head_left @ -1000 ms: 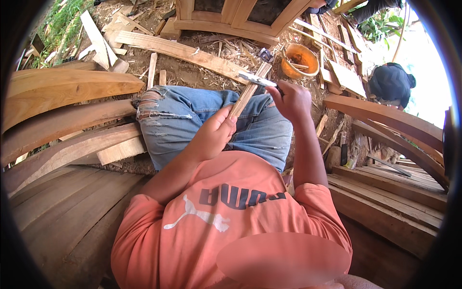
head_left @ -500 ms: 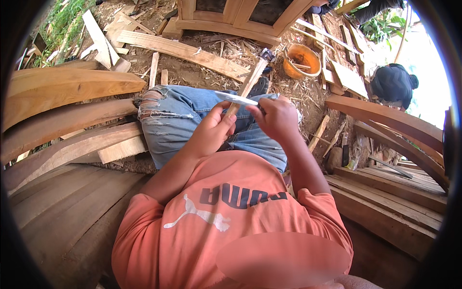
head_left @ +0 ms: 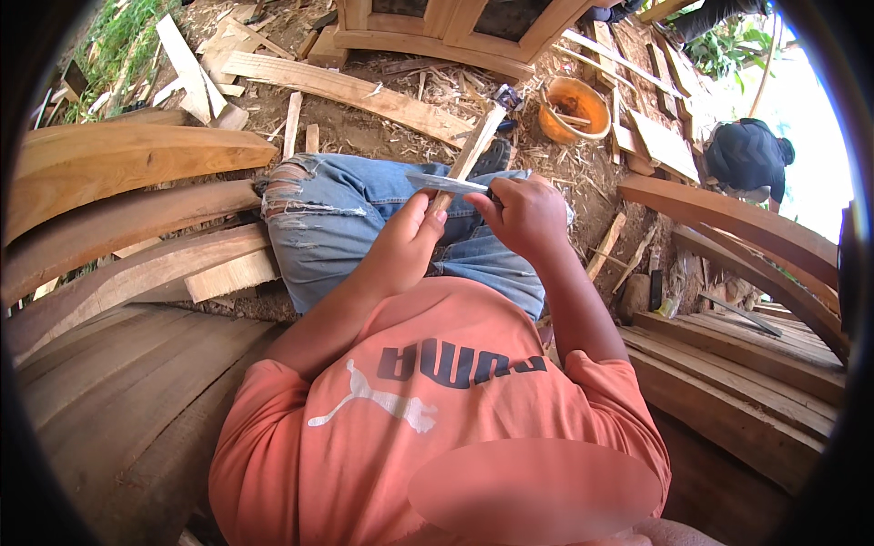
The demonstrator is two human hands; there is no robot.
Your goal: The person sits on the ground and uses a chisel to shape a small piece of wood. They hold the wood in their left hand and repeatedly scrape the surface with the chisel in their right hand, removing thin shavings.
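Observation:
Over my lap, my left hand (head_left: 410, 238) is closed around the near end of a narrow wooden stick (head_left: 477, 144), which slants up and away to the right. My right hand (head_left: 528, 215) grips the dark handle of a knife (head_left: 446, 185). The knife's pale blade points left and lies across the stick, just beyond my left fingers. Both hands are above my torn blue jeans (head_left: 328, 196). The handle is mostly hidden inside my right fist.
An orange bucket (head_left: 574, 111) holding wood scraps stands ahead right. Beyond it is a panelled wooden frame (head_left: 428, 41). A long plank (head_left: 355, 94) lies among shavings. Curved beams (head_left: 137, 164) are at left, stacked boards (head_left: 728, 382) at right. Another person (head_left: 746, 156) bends down far right.
The stick's far end has shifted slightly nearer and left, and the knife lies a touch lower. Both hands keep their holds. The person at far right has moved slightly.

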